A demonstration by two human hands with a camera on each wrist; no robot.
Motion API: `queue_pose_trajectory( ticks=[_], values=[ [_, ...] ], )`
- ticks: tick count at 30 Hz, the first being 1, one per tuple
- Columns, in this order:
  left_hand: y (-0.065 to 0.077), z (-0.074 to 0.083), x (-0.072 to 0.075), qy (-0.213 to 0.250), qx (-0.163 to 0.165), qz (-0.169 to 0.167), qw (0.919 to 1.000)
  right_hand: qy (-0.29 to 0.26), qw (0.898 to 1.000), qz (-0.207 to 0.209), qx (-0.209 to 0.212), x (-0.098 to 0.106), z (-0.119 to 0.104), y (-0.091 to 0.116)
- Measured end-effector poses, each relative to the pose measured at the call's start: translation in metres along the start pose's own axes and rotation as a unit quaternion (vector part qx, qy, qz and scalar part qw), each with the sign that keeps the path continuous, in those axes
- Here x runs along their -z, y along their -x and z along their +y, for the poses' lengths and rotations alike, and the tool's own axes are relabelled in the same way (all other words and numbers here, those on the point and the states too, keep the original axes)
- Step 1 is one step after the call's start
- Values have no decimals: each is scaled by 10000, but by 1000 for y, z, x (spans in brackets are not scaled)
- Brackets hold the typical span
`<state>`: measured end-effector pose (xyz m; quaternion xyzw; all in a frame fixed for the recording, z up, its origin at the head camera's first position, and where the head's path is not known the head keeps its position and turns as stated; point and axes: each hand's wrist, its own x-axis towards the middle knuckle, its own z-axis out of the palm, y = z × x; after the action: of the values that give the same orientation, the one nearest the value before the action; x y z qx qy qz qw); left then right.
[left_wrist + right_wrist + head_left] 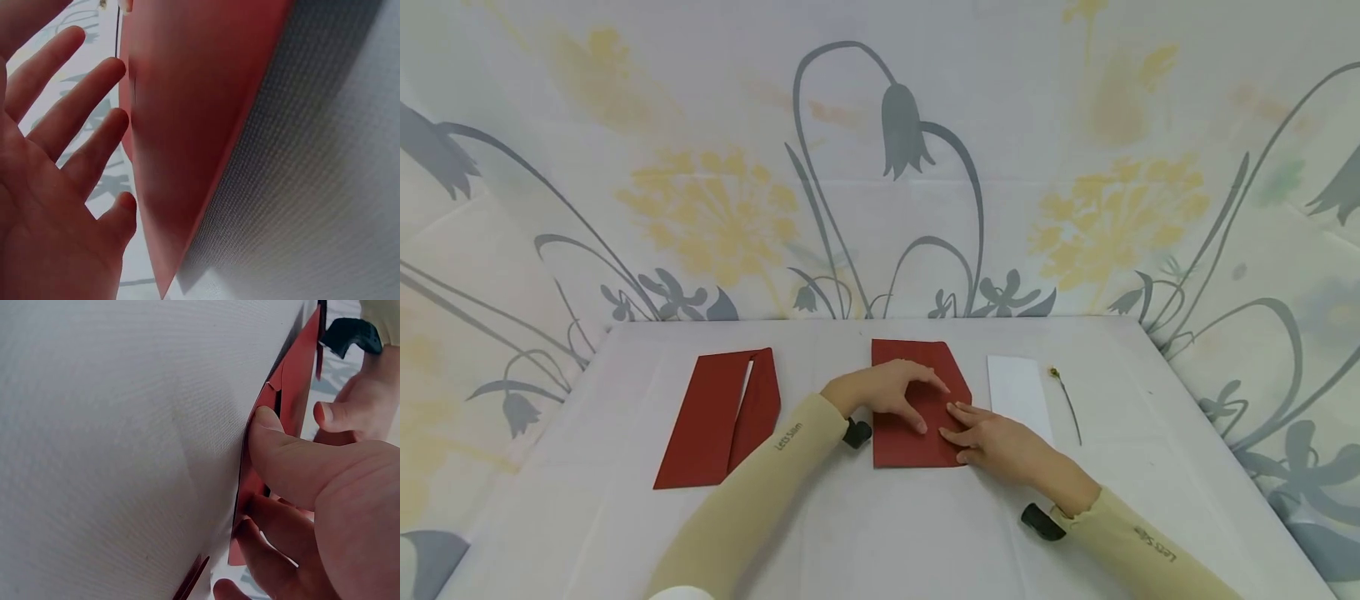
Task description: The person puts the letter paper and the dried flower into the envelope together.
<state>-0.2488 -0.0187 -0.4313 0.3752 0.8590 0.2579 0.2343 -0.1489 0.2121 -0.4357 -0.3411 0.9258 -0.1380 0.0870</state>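
Observation:
A red envelope (898, 450) lies flat in the middle of the table with its pointed side to the right. My left hand (891, 390) is over its upper left part, fingers loosely spread; the left wrist view shows the hand (56, 169) beside the red paper (181, 112). Lower right, my right hand (1000, 442) touches the envelope with extended fingers. In the right wrist view, its thumb (294, 456) rests along the envelope's near edge, and the fingers lie on the red paper. Whether anything lies beneath the fingers is hidden.
Another red envelope (700, 417) lies at the left, with a white strip showing beside its flap. To the right are a white card (1018, 387), partly behind my right hand, and a thin dried flower (1066, 400). A patterned cloth (880, 250) hangs behind the white table (925, 533).

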Motion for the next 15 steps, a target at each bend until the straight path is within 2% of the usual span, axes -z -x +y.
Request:
queue_pose_trajectory(
  ticks=[5,15],
  values=[
    [0,2,-1,-181,61,22,9998,50,10000,33,19,1,0,1],
    [-5,-1,-3,-650,-354,152,9971,139,9996,64,217,2,0,0]
  ],
)
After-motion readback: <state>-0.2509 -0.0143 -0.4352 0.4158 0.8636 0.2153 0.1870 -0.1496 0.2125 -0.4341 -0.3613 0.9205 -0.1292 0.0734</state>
